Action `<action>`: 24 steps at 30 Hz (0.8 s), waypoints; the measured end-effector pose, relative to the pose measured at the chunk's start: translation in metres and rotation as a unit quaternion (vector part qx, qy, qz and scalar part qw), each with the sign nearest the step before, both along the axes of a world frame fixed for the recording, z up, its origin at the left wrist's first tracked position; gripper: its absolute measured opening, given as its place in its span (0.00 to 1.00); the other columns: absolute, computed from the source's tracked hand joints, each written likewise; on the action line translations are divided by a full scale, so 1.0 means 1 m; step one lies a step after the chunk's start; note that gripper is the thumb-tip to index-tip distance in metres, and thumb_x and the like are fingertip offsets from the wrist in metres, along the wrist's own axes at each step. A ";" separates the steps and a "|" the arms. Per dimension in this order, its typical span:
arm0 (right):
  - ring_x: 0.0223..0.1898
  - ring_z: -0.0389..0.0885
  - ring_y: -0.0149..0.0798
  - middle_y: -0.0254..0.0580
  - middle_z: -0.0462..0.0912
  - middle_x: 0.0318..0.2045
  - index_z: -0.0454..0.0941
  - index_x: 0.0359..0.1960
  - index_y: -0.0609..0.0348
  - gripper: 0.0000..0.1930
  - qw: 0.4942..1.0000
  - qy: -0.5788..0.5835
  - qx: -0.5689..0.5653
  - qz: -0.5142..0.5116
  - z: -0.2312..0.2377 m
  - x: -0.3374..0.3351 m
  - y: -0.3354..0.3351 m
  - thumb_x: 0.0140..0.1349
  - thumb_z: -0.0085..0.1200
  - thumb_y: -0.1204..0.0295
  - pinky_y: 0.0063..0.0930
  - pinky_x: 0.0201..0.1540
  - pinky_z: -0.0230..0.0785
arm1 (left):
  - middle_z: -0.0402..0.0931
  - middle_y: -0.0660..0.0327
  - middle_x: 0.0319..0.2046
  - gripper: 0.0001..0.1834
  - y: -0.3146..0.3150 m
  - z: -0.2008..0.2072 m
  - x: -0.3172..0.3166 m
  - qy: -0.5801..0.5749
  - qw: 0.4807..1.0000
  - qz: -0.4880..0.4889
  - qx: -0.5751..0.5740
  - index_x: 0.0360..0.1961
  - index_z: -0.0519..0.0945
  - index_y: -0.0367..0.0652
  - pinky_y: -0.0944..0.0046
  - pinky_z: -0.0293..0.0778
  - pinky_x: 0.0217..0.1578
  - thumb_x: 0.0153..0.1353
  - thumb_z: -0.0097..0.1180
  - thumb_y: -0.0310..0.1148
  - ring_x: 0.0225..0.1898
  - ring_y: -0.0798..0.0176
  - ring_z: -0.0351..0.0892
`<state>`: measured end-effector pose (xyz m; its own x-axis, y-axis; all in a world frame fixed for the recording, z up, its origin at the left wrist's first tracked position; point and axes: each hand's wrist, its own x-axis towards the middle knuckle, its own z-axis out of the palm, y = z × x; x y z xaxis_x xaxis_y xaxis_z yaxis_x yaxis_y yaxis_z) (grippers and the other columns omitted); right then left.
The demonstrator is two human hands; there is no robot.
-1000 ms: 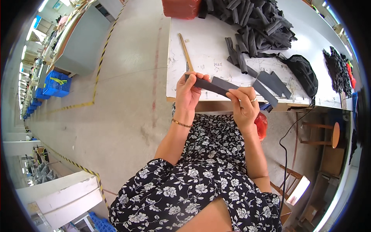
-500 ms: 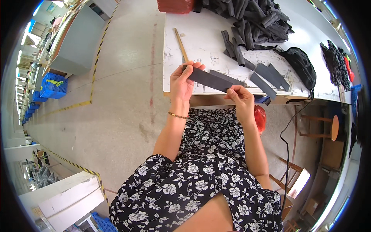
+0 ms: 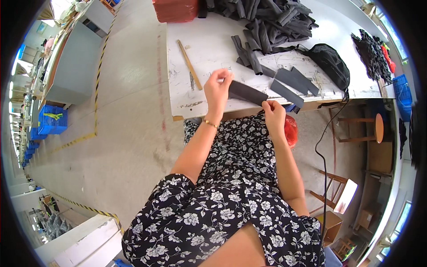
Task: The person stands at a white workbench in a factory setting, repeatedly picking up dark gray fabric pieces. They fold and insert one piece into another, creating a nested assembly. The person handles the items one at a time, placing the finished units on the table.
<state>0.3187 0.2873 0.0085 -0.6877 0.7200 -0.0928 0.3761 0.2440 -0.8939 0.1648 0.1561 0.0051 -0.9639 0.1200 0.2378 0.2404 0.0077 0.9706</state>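
Note:
A dark grey fabric strip (image 3: 247, 93) stretches between my hands above the table's front edge. At its right end, the thumb and fingers of my right hand (image 3: 275, 118) pinch the strip. My left hand (image 3: 218, 89) is at the other end with its fingers curled together; whether they grip the strip is hidden. Just right of my right hand, several flat grey strips (image 3: 287, 94) lie overlapping on the white table (image 3: 180, 95). Behind them rises a large pile of dark grey fabric pieces (image 3: 280, 31). A thin wooden stick (image 3: 189, 64) rests left of my left hand.
A black mesh bag (image 3: 330, 64) with a cord lies on the table's right, near a dark heap (image 3: 372, 55). A red bag (image 3: 175, 11) stands at the far left corner. Wooden stools (image 3: 379, 128) stand right on the floor; a black cable (image 3: 321, 155) hangs there.
My left hand has turned and moved right relative to the table, its thumb no longer visibly on the strip. The strip shows a shorter length. My right hand keeps its pinch. The view has shifted.

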 end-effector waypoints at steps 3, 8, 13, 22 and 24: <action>0.32 0.81 0.50 0.46 0.79 0.28 0.80 0.33 0.62 0.09 0.964 -0.065 0.257 0.000 0.017 -0.001 0.013 0.63 0.57 0.68 0.41 0.35 0.72 | 0.82 0.54 0.26 0.13 0.019 0.001 -0.051 0.085 0.990 0.077 -0.088 0.32 0.83 0.35 0.62 0.74 0.33 0.59 0.62 0.37 0.28 0.58 0.81; 0.50 0.73 0.49 0.43 0.78 0.43 0.77 0.45 0.56 0.14 0.859 -0.138 0.486 0.083 0.019 0.000 0.076 0.59 0.59 0.66 0.39 0.48 0.69 | 0.83 0.53 0.27 0.20 0.061 -0.004 -0.110 -0.049 0.957 0.020 -0.286 0.29 0.85 0.38 0.56 0.75 0.32 0.55 0.63 0.47 0.30 0.52 0.83; 0.44 0.74 0.48 0.50 0.75 0.39 0.75 0.42 0.66 0.12 0.763 -0.190 0.567 0.246 -0.009 0.004 0.083 0.58 0.51 0.73 0.38 0.45 0.71 | 0.83 0.53 0.24 0.15 0.088 -0.015 -0.123 -0.092 0.971 -0.025 -0.218 0.24 0.84 0.37 0.56 0.76 0.31 0.54 0.63 0.41 0.27 0.56 0.83; 0.41 0.76 0.46 0.49 0.76 0.41 0.72 0.51 0.60 0.17 0.925 0.108 0.352 0.091 0.043 -0.011 0.092 0.60 0.47 0.84 0.33 0.44 0.71 | 0.79 0.47 0.35 0.08 0.034 0.012 -0.088 -0.288 0.939 -0.036 0.187 0.39 0.74 0.25 0.58 0.84 0.39 0.59 0.55 0.19 0.37 0.53 0.84; 0.39 0.74 0.41 0.46 0.74 0.40 0.68 0.54 0.59 0.17 0.966 0.161 0.196 0.047 0.066 -0.021 0.067 0.64 0.44 0.84 0.29 0.44 0.69 | 0.80 0.49 0.40 0.10 0.024 0.019 -0.078 -0.383 0.896 -0.057 0.218 0.42 0.76 0.30 0.57 0.84 0.41 0.59 0.60 0.21 0.39 0.53 0.84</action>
